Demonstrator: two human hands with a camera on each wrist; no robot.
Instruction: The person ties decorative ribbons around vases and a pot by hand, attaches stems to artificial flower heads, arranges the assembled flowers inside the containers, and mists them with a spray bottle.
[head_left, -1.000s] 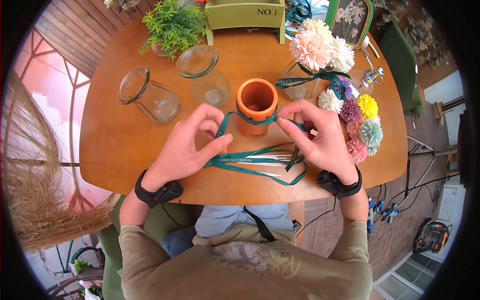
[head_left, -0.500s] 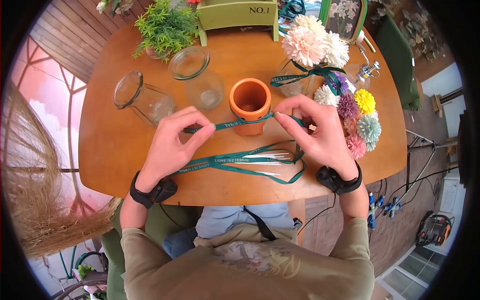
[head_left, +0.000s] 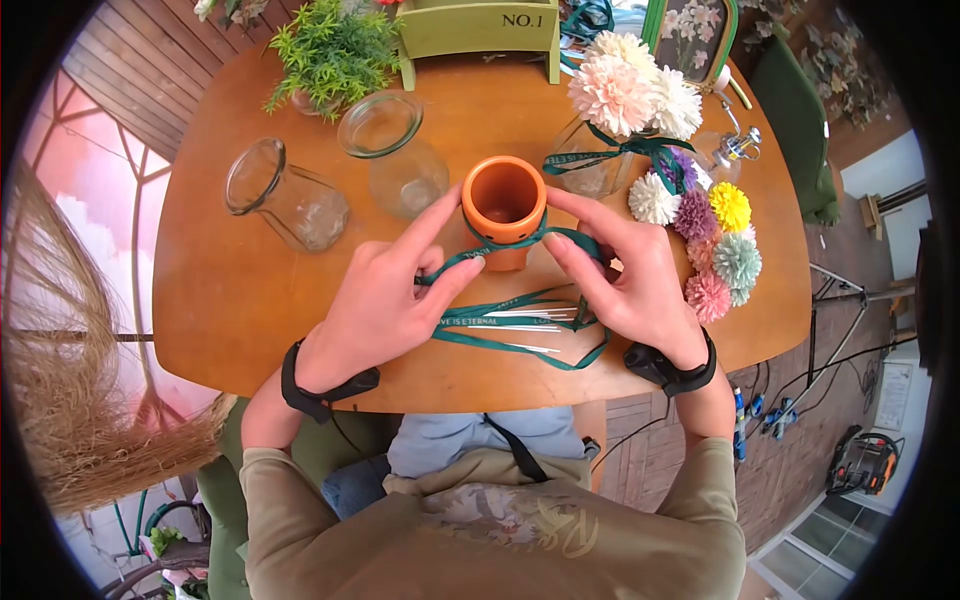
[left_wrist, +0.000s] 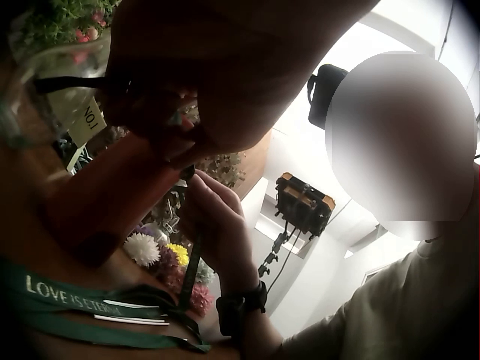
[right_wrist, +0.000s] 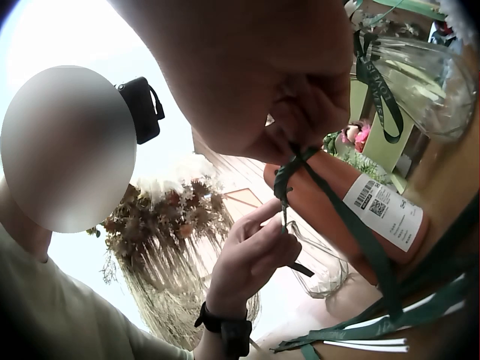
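An orange pot stands upright at the middle of the table, a green ribbon passing round it below the rim. My left hand pinches the ribbon at the pot's left, its index fingertip touching the rim. On the other side my right hand pinches the ribbon, index finger also against the rim. In the right wrist view the ribbon crosses itself beside the pot, which bears a white label. More green ribbon lies with white sticks below the pot.
Two glass vases stand left of the pot, near a green plant. A green NO.1 stand is behind. Pale flowers in a ribboned glass vase and several coloured blooms are at the right.
My left hand has moved right, from holding the ribbon out leftward to the pot's side. Both index fingers now reach the rim. The right hand has stayed near the pot.
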